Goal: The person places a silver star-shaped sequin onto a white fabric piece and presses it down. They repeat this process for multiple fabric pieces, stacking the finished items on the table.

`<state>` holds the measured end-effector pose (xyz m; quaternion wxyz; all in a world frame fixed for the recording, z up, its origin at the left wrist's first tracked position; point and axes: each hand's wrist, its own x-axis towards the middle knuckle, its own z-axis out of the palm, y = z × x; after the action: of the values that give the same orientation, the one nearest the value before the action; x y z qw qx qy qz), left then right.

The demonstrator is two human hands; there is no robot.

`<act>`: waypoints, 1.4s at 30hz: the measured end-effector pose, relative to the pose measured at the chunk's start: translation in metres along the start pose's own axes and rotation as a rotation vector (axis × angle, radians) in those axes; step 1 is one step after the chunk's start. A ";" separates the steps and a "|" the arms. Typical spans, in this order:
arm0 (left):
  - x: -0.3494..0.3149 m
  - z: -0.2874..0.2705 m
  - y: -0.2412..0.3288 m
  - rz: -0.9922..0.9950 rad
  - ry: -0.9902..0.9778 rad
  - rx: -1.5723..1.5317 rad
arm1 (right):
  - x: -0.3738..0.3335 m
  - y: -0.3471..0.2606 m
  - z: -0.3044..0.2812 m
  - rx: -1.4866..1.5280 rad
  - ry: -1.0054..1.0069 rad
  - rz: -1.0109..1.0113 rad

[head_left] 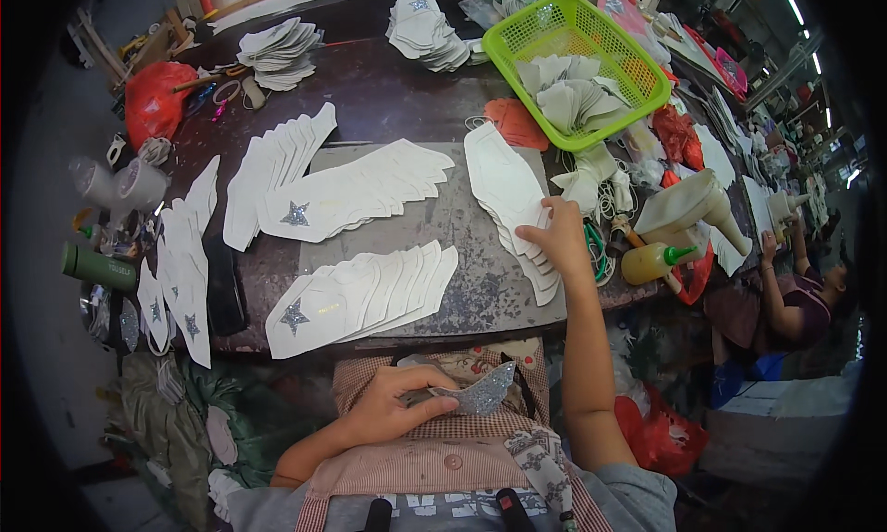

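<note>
My left hand (pixel 399 404), low over my lap, pinches a curved silver glitter piece (pixel 486 391) between thumb and fingers. At the table's right side, my right hand (pixel 560 240) rests on a fanned stack of white cut panels (pixel 504 176), its thumb and fingers apart. They look like shoe-upper parts. To the left, two more fanned rows of white panels, an upper row (pixel 356 192) and a lower row (pixel 370 296), each show a silver star on the front piece. Both rows lie partly on a grey board (pixel 430 225).
A green basket (pixel 651 97) of pale pieces stands at the far right. Nearby are a yellow glue bottle (pixel 647 264) with a green tip and a cream plastic bottle (pixel 679 204). A green flask (pixel 97 266) sits left. Another person (pixel 795 296) works at the right.
</note>
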<state>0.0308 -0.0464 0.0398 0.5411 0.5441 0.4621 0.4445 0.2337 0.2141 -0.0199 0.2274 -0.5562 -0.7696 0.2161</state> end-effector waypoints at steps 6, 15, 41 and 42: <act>0.004 -0.007 -0.003 0.000 0.043 -0.058 | 0.008 -0.015 -0.006 0.007 -0.067 -0.001; 0.002 -0.021 -0.007 0.051 -0.019 -0.192 | -0.050 -0.060 -0.015 1.523 -0.686 0.585; -0.012 -0.013 0.009 -0.417 0.167 -0.232 | -0.165 -0.113 -0.002 1.011 -0.274 0.249; -0.013 -0.011 0.008 -0.405 0.174 -0.250 | -0.166 -0.113 -0.003 1.014 -0.278 0.276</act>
<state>0.0178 -0.0566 0.0486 0.6403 0.3292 0.5480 0.4259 0.1961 0.0232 0.0310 0.3327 -0.4389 -0.5114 0.6596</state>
